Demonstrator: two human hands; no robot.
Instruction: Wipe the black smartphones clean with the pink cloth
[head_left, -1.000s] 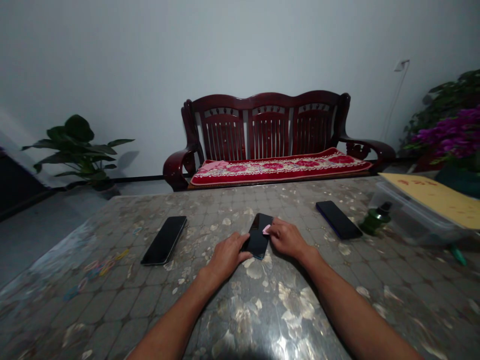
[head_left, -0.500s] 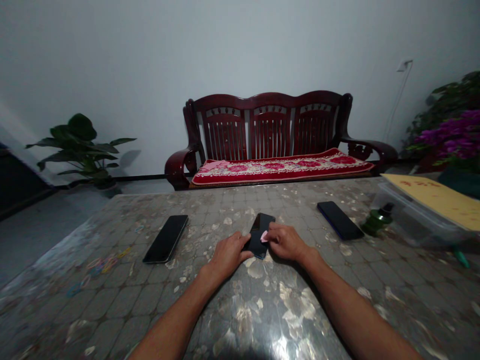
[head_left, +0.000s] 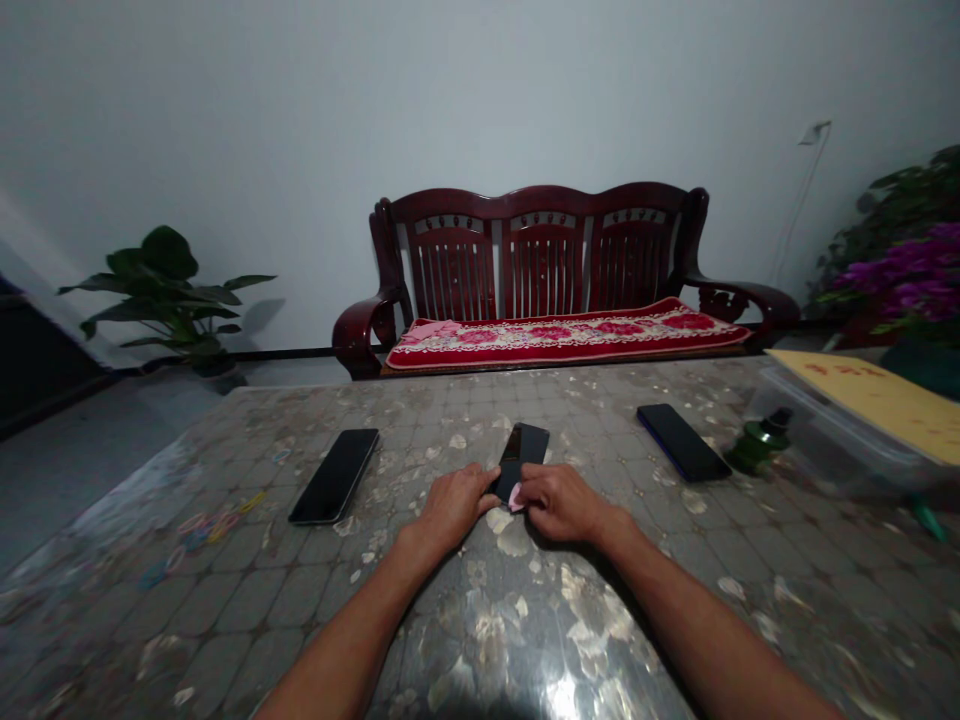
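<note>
A dark smartphone (head_left: 528,443) lies flat on the table in front of me, its screen facing up. My left hand (head_left: 456,502) grips its left edge, with thumb and fingers against the side. In the bunched fingers of my right hand (head_left: 561,502) is a small pink cloth (head_left: 515,497), pressed on the lower end of the screen. That hand covers the phone's lower right part. A second smartphone (head_left: 335,476) rests to the left, and a third smartphone (head_left: 682,442) to the right; neither is touched.
Colourful rubber bands (head_left: 210,528) lie at the left. On the right stand a green bottle (head_left: 759,441) and a clear plastic box (head_left: 832,440) under a yellow sheet (head_left: 877,395). A wooden bench (head_left: 540,205) is beyond the patterned table (head_left: 420,400).
My right hand has slid the pink cloth down the screen towards me, to the phone's near end. My left hand keeps its hold on the phone's edge.
</note>
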